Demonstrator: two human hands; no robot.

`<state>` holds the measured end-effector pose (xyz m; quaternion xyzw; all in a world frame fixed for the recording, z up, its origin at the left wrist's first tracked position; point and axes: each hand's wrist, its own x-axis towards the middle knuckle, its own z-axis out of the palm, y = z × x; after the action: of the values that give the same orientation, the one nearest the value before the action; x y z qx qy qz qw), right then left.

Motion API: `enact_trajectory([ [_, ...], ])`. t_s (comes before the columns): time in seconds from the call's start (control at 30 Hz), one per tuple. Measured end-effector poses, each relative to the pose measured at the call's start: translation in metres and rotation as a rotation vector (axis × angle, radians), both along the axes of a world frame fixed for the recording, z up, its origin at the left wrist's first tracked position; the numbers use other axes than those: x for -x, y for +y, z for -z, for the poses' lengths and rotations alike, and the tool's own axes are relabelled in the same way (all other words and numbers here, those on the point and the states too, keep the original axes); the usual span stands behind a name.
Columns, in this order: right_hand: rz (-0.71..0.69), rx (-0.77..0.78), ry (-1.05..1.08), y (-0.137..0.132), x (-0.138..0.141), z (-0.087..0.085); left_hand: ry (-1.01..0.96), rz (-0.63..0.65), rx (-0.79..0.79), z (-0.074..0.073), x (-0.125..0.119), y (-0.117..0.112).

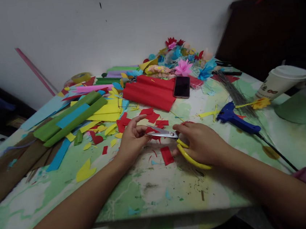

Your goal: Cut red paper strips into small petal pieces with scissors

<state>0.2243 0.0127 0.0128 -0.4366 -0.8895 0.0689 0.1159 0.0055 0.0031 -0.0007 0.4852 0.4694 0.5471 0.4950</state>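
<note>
My right hand (pixel 202 142) is closed around the yellow handles of a pair of scissors (pixel 168 134), whose blades point left and stand slightly apart. Between thumb and fingers my left hand (pixel 132 136) pinches a small red paper piece (pixel 153 132), partly hidden by the blades. A red paper rectangle (pixel 167 155) lies on the table just below the scissors. Beyond my hands are more red paper pieces (pixel 149 115). A heart-shaped red piece (pixel 96 138) and cut yellow pieces (pixel 85 170) lie to the left.
Green crepe paper rolls (pixel 74 117) lie at the left. At the back are a red sheet (pixel 149 93), a phone (pixel 181 87) and paper flowers (pixel 183 67). A blue glue gun (pixel 237 120) and a lidded paper cup (pixel 278 83) stand to the right, near thin wires (pixel 234 93).
</note>
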Motion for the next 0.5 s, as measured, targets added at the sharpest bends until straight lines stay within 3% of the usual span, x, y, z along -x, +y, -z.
enact_trajectory([
  [0.5, -0.011, -0.002, 0.001, -0.0013, 0.0003, -0.0004, -0.026, 0.036, -0.001, 0.0040, 0.0020, 0.0009],
])
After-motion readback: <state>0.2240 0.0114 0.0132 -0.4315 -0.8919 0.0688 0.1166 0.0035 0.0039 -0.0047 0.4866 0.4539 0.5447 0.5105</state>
